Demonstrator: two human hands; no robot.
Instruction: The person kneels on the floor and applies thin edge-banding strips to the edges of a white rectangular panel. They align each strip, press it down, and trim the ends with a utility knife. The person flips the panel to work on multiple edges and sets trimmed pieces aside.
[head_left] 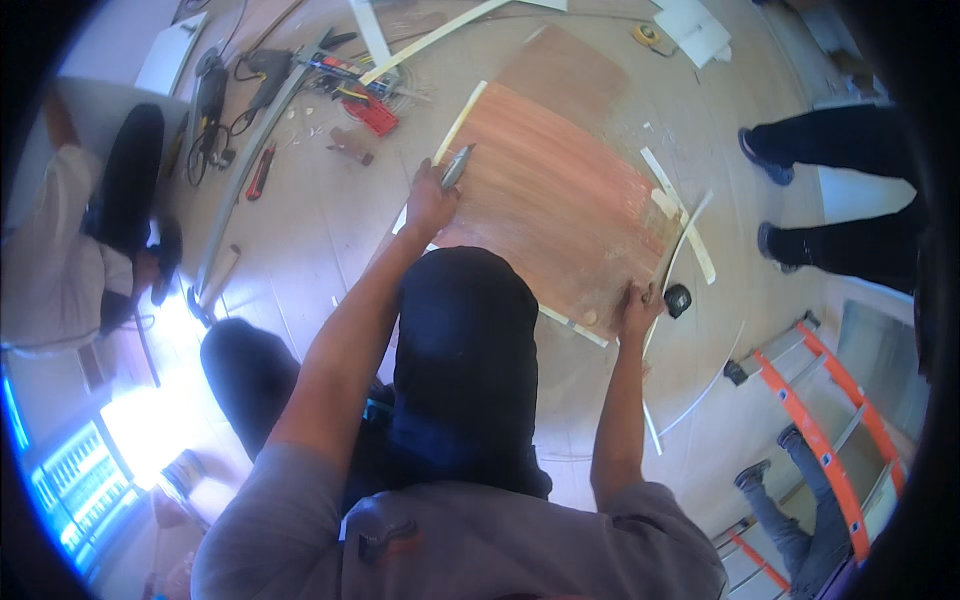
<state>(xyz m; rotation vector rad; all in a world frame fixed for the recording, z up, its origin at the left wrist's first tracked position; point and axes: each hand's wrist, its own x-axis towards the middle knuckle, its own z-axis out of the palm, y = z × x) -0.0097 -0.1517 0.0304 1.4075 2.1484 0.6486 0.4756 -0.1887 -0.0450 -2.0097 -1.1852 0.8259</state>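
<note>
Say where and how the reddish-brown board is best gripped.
Grip the board by opposite edges, right hand from the right, left hand, once free of its knife, from the left: it is a broad, flat sheet without visible handles, so edges probably work best.

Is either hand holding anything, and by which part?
The left hand holds a grey utility knife by its near end. The right hand is at the right edge of the reddish board; its hold cannot be told.

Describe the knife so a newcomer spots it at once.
Find the large reddish board on the floor. At its left edge, the person's left hand holds the knife. Unlike the red tool lying farther left, it is silver-grey.
</note>
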